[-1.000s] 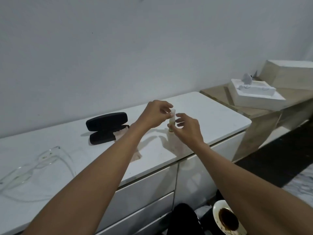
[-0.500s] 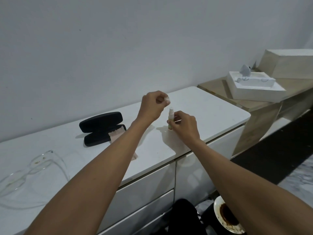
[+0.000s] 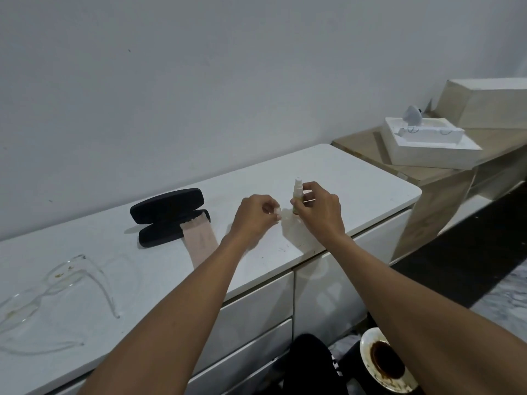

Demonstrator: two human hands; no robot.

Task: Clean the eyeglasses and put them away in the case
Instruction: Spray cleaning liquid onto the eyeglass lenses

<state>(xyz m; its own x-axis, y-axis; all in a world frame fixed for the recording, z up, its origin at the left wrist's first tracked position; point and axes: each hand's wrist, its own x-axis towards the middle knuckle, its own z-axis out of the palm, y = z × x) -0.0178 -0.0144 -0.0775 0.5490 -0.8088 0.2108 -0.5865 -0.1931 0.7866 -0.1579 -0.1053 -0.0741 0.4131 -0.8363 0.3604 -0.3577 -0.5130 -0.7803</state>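
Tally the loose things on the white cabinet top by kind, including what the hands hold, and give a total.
Clear plastic eyeglasses: 1
Black hard-shell glasses case, open: 1
Pale pink cleaning cloth: 1
Small white spray bottle, held by the right hand: 1
Small white cap, pinched by the left hand: 1
Total: 5

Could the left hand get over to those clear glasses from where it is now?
Probably yes. The left hand pinches a small white cap, so it would likely set that down first. The glasses lie uncovered on the white cabinet top to its left, with nothing between them blocking the way.
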